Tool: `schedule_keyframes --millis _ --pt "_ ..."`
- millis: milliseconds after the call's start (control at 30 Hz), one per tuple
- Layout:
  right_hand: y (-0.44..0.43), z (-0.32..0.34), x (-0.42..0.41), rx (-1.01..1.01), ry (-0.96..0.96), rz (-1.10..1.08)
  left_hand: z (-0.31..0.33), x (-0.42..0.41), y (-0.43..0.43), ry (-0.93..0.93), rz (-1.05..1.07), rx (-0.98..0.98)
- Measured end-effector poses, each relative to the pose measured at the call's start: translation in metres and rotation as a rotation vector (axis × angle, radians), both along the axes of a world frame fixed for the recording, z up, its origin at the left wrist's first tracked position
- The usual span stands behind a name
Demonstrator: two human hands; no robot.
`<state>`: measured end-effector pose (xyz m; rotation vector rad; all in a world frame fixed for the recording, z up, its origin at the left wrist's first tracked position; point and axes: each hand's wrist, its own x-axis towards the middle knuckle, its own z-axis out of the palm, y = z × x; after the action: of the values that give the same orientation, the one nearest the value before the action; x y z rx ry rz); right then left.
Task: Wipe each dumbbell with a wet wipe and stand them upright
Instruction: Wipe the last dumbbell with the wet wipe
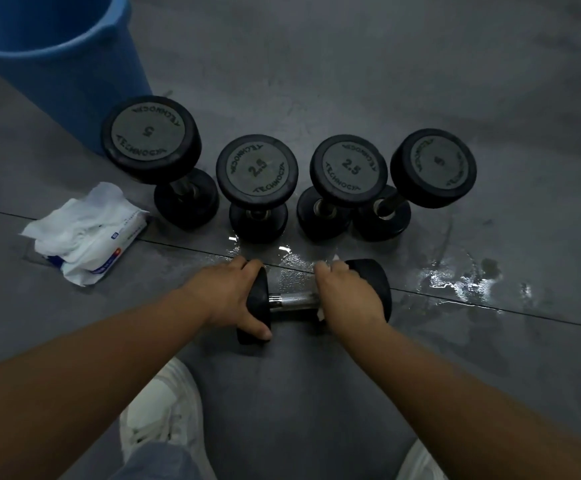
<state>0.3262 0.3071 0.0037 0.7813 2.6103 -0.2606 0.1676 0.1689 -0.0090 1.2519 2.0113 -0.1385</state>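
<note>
The black round-headed dumbbell (292, 301) with a knurled chrome handle lies on its side on the grey floor (420, 81), near the person, its axis running left to right. The left hand (228, 296) grips the left head of this dumbbell, fingers curled over the top edge and the thumb pressed on the near face. The right hand (348, 296) is closed over the right end of the handle, against the right head, and holds a white wet wipe (321, 314); only small parts of the wipe show, at the fingertips and below the palm.

Four further black dumbbells stand upright in a row just beyond, on the far side of the lying one. From left to right they are:
- a dumbbell marked 5 (149, 135);
- a dumbbell marked 2.5 (257, 169);
- a second dumbbell marked 2.5 (349, 169);
- a second dumbbell marked 5 (434, 166).

The two rightmost stand close together; whether they touch cannot be told.

A white and blue wet-wipe pack (85, 233) lies on the floor to the left, open, with crumpled white sheets bunched on top. A blue plastic bucket (57, 57) stands at the far left, behind the leftmost upright dumbbell. A shiny wet patch (462, 282) spreads over the floor to the right of the lying dumbbell and reaches under it. Two white shoes, (164, 407) and (420, 462), show at the near edge.
</note>
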Motion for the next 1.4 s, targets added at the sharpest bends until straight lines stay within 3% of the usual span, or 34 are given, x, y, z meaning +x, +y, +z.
schedule_keyframes --millis 133,200,300,367,433,533,600,733,833,967,1033,1133,1300,1400 --pt "-0.022 -0.002 0.003 -0.013 -0.268 -0.002 0.001 0.001 -0.001 0.011 -0.005 -0.001" --pt "-0.028 -0.002 0.003 -0.032 -0.241 -0.001 0.001 0.002 -0.001 0.011 -0.004 0.000" --pt "-0.010 -0.009 -0.009 0.159 -0.147 0.034 0.000 0.000 0.000 0.021 -0.005 -0.006" --pt "-0.015 -0.008 -0.009 0.211 -0.232 0.050 0.000 0.001 0.000 0.026 -0.011 -0.013" --pt "-0.032 -0.011 -0.005 0.149 -0.319 0.116 0.000 0.002 0.000 0.033 -0.015 -0.012" --pt "-0.030 -0.013 -0.010 0.131 -0.206 0.149 -0.001 0.000 0.000 0.012 -0.003 -0.010" --pt "-0.018 -0.015 -0.013 0.178 -0.148 0.080 -0.001 -0.001 0.000 0.008 -0.001 -0.002" --pt "-0.029 -0.007 -0.010 0.069 -0.259 0.000 0.001 0.004 -0.001 0.020 -0.008 0.003" --pt "-0.024 -0.005 -0.018 0.121 -0.158 0.015 0.000 0.001 0.000 0.014 -0.002 -0.003" --pt "-0.025 -0.010 -0.011 0.232 -0.372 0.062 0.001 0.002 0.000 0.033 -0.017 -0.004" --pt "-0.032 -0.005 -0.009 0.200 -0.422 0.102 0.001 0.006 -0.002 0.051 -0.026 0.002" --pt "-0.018 0.008 -0.019 0.112 -0.289 0.137 0.002 0.004 -0.001 0.040 -0.015 0.008" --pt "-0.030 0.006 -0.016 0.002 -0.344 0.018 0.002 0.003 0.000 0.028 -0.017 -0.001" --pt "-0.041 -0.003 -0.006 -0.255 -0.316 -0.251 0.000 0.002 0.001 0.028 -0.014 -0.005"
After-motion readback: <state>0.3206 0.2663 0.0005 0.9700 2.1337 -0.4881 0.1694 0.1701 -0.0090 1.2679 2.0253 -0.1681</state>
